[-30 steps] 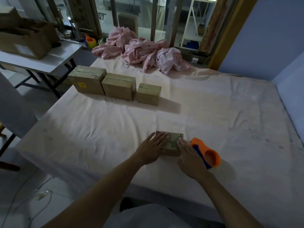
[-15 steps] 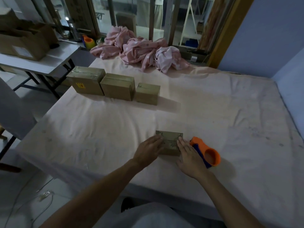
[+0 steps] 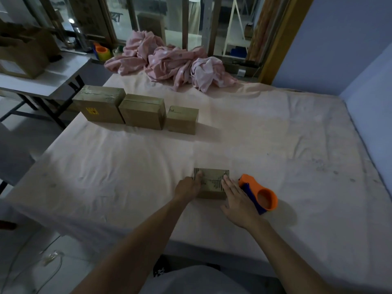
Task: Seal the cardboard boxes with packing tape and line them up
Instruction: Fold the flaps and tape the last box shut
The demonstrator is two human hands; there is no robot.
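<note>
The small box (image 3: 212, 184) sits near the front edge of the sheet (image 3: 127, 166), its long axis running 9 to 3 o'clock. The left hand (image 3: 187, 188) holds the 9 o'clock end, thumb on top and the other fingers apparently curled down the side. The right hand (image 3: 237, 200) lies flat on the 3 o'clock end, with the tape dispenser (image 3: 259, 193) just beyond it. The row of boxes (image 3: 143, 114) stands well apart at 11 o'clock, nearer the left hand. The box-top print and a yellow label (image 3: 91, 110) are unreadable.

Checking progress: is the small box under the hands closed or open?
Closed: the small box has a flat top, left hand and right hand touching it.
</note>
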